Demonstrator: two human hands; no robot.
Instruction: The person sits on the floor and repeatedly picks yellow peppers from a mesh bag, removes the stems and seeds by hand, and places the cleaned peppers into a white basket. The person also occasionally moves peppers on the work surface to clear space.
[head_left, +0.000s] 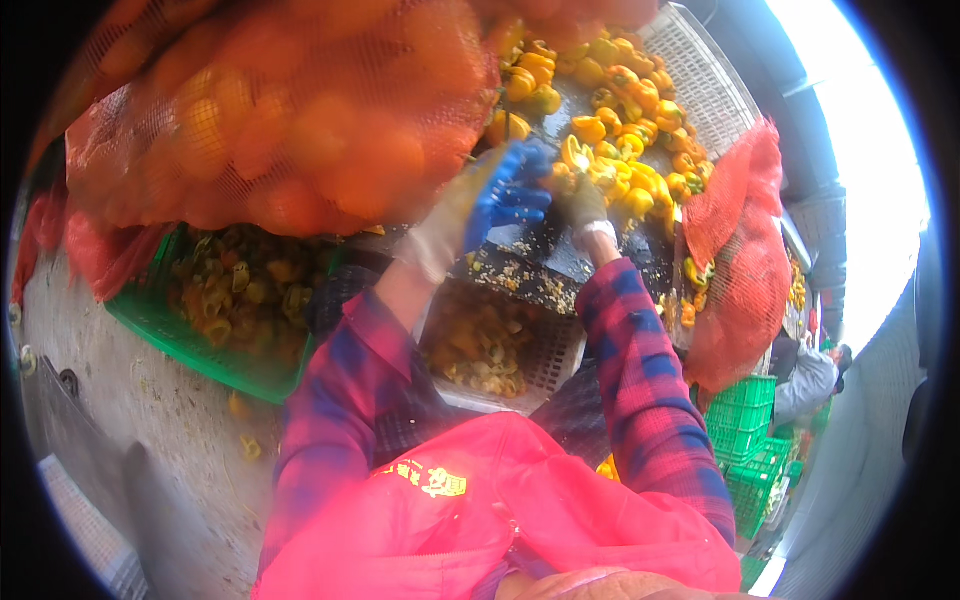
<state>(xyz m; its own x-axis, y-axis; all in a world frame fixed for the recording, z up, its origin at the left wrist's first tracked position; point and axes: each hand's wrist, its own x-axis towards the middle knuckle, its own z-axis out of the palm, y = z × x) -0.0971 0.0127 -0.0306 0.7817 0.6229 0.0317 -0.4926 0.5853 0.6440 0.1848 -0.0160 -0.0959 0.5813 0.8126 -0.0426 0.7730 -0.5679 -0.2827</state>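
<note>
My left hand (514, 191), in a blue-coated glove, is held over the dark work surface (577, 259) with its fingers apart and nothing visible in them. Close to its right, my right hand (586, 204) wears a dull olive glove. An orange bell pepper (560, 178) is at its fingertips; blur hides whether it is gripped. Just beyond lie yellow peppers (637, 180), and one cut-open pepper (576, 154) shows its pale inside. Loose seeds (517, 262) are scattered along the near edge of the surface.
Large red mesh sacks of orange peppers (300, 135) bulge at upper left. Pepper scraps fill a green crate (202, 367) and a white crate (551, 367) below the surface. At right hang red mesh bags (739, 300), near stacked green crates (742, 420). Farther off is another person (806, 382).
</note>
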